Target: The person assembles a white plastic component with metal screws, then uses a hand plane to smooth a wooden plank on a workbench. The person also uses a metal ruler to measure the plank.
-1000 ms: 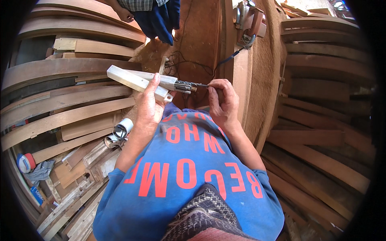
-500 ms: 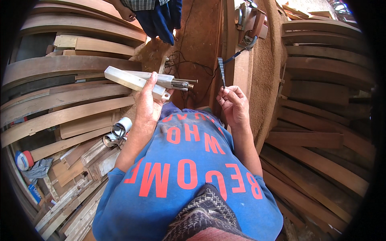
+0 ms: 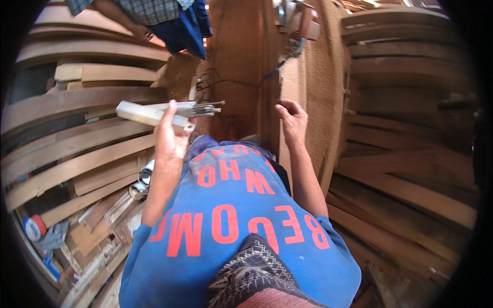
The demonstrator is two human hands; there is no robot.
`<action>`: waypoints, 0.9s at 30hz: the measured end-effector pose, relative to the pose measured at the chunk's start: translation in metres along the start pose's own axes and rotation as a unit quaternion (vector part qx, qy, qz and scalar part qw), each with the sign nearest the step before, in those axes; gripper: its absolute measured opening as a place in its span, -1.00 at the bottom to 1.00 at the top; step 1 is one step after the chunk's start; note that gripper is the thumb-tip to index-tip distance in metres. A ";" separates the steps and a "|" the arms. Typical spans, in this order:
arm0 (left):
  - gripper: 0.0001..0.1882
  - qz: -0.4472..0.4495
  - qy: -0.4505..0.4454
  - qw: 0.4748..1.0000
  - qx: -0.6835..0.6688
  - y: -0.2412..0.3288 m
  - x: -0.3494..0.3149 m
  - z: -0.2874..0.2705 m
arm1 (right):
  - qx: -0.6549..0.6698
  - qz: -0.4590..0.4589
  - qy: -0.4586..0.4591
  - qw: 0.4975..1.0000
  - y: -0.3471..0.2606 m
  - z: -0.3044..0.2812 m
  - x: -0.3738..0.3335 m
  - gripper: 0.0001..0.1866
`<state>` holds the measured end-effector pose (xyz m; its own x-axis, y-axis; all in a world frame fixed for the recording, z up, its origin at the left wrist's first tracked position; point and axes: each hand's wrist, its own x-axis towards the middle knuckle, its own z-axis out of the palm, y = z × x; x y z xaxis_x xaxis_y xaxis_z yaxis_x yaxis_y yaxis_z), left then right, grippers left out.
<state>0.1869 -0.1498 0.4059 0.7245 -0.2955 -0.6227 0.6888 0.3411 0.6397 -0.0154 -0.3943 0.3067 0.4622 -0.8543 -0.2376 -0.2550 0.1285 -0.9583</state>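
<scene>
My left hand (image 3: 171, 136) is closed around a long, narrow whitish case (image 3: 138, 114), thumb across its top. Several thin metal rods (image 3: 208, 109) stick out of the case's right side, pointing toward the middle. To the right, over a long pale plank, my right hand (image 3: 294, 123) has its fingers curled in and the thumb near the index finger. Whatever lies between those fingertips is too blurred to make out. The two hands are apart, both in front of my blue shirt.
A corded power tool (image 3: 303, 25) sits on the long plank (image 3: 290, 84), beside a sawdust-covered strip (image 3: 323, 92). Stacked boards (image 3: 82, 97) rise on the left, more boards (image 3: 400, 66) on the right. Another person (image 3: 174, 25) stands at the upper left. A white cylinder (image 3: 146, 174) lies near my left forearm.
The thin striped strip that stood up from my right fingertips no longer shows. Both hands and the surroundings have shifted left in the picture, which is now blurrier.
</scene>
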 end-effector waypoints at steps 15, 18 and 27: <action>-0.66 -0.002 -0.005 1.000 -0.023 0.002 -0.004 -0.002 | -0.275 -0.129 0.074 0.950 0.012 -0.016 0.013 -0.84; -0.69 -0.005 -0.001 1.000 -0.013 0.001 -0.004 -0.003 | -0.351 -0.169 0.119 0.913 0.023 -0.020 0.019 -0.87; -0.67 -0.006 -0.001 1.000 -0.002 0.002 -0.009 -0.002 | -0.396 -0.147 0.096 0.901 0.043 -0.024 0.013 -0.81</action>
<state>0.1823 -0.1445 0.4120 0.7162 -0.3006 -0.6298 0.6974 0.3408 0.6304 -0.0404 -0.4119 0.2661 0.4735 -0.8735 0.1129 -0.7067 -0.4533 -0.5432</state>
